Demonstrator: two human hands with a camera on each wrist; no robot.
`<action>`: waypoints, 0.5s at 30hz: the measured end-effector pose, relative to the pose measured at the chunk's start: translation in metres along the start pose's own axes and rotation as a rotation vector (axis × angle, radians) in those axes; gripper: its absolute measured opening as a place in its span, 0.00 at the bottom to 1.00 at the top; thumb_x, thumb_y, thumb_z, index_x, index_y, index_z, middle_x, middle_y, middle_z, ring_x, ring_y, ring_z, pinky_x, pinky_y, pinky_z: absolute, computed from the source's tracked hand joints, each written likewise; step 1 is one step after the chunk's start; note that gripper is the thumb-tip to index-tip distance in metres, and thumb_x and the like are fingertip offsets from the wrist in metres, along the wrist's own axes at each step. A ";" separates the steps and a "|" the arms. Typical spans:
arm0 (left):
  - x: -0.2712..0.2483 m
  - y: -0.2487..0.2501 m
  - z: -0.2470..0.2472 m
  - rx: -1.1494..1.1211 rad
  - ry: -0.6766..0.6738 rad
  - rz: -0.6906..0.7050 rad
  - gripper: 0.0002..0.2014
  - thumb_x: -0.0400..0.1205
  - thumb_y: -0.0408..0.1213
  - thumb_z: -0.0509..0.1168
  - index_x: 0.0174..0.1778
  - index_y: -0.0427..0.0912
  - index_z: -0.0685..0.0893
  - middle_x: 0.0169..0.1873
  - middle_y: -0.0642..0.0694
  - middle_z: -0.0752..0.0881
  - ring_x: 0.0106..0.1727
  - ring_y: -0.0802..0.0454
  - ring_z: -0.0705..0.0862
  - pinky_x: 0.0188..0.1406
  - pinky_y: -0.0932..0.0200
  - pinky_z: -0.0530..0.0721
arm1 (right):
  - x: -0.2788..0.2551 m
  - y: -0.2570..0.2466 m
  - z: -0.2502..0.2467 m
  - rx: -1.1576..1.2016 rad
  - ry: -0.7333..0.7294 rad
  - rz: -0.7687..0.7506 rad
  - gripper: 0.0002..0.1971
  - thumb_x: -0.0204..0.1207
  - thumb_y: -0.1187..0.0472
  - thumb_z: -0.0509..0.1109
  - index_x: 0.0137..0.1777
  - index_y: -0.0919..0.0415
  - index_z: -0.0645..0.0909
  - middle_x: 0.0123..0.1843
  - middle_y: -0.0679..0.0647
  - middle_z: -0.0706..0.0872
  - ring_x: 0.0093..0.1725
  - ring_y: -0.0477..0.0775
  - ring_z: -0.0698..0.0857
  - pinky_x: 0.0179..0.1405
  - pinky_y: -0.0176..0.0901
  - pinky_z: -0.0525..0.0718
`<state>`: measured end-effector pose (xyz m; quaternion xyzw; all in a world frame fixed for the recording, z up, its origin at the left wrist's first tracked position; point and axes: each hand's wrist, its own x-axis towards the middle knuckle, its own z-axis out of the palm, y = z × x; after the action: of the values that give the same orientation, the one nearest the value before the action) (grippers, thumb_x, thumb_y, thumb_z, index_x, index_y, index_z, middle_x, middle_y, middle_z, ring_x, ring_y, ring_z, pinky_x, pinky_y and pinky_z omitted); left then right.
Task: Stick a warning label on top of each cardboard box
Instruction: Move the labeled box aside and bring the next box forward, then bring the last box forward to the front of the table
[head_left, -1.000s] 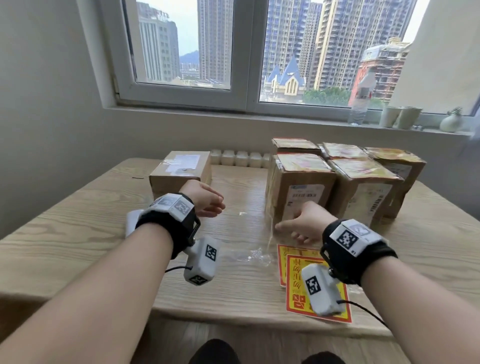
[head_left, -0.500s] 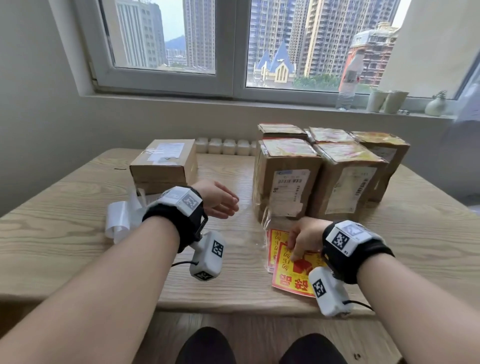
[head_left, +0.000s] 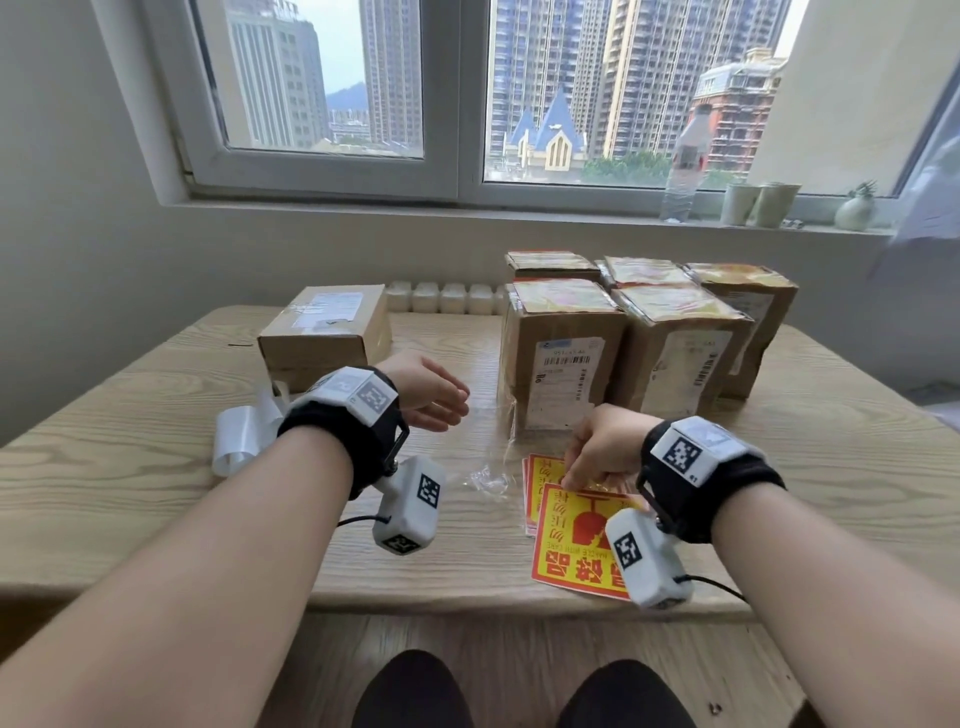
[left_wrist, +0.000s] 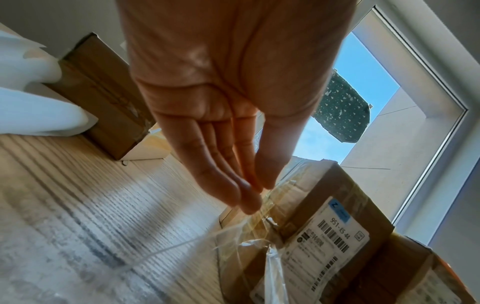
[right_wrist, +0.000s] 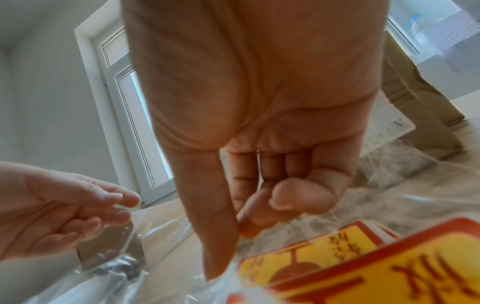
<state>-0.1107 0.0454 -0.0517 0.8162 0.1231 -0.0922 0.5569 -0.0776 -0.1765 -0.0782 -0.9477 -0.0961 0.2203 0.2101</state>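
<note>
Head view: right hand (head_left: 602, 449) pinches the top warning label (head_left: 576, 540), a thin floppy sheet best taken by its corner, just before the cardboard boxes (head_left: 561, 353); left hand (head_left: 423, 389) hangs relaxed, empty.

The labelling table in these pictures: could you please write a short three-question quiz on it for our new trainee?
1. True or false: the left hand holds a warning label.
2. Which box has no yellow label on top: A, the flat box at the left; B, the tall front box with the barcode?
3. Fill in: the right hand is at the stack of yellow and red ____ near the table's front edge.

Key
1. False; it is open and holds nothing.
2. A.
3. Labels.
</note>
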 end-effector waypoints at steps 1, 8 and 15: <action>-0.001 -0.001 -0.001 0.005 0.009 0.001 0.04 0.81 0.26 0.66 0.50 0.32 0.84 0.39 0.39 0.87 0.35 0.49 0.86 0.30 0.62 0.88 | -0.001 -0.004 -0.002 0.037 -0.002 -0.009 0.07 0.67 0.62 0.82 0.41 0.62 0.87 0.31 0.52 0.85 0.31 0.48 0.81 0.32 0.38 0.82; -0.009 0.002 -0.048 -0.061 0.179 0.023 0.04 0.81 0.24 0.65 0.42 0.34 0.84 0.36 0.38 0.87 0.32 0.48 0.86 0.31 0.60 0.88 | -0.009 -0.091 -0.021 0.229 -0.001 -0.145 0.06 0.77 0.64 0.74 0.45 0.67 0.84 0.31 0.57 0.83 0.25 0.48 0.79 0.26 0.37 0.83; 0.011 -0.011 -0.136 -0.144 0.580 0.032 0.12 0.80 0.24 0.64 0.31 0.40 0.82 0.32 0.40 0.84 0.27 0.52 0.81 0.20 0.68 0.83 | 0.033 -0.169 -0.009 0.390 0.054 -0.214 0.11 0.83 0.64 0.66 0.56 0.73 0.81 0.39 0.62 0.86 0.32 0.55 0.87 0.39 0.46 0.90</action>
<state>-0.1015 0.1772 -0.0154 0.7689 0.2701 0.1626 0.5563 -0.0594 -0.0196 -0.0089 -0.8789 -0.1462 0.1858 0.4143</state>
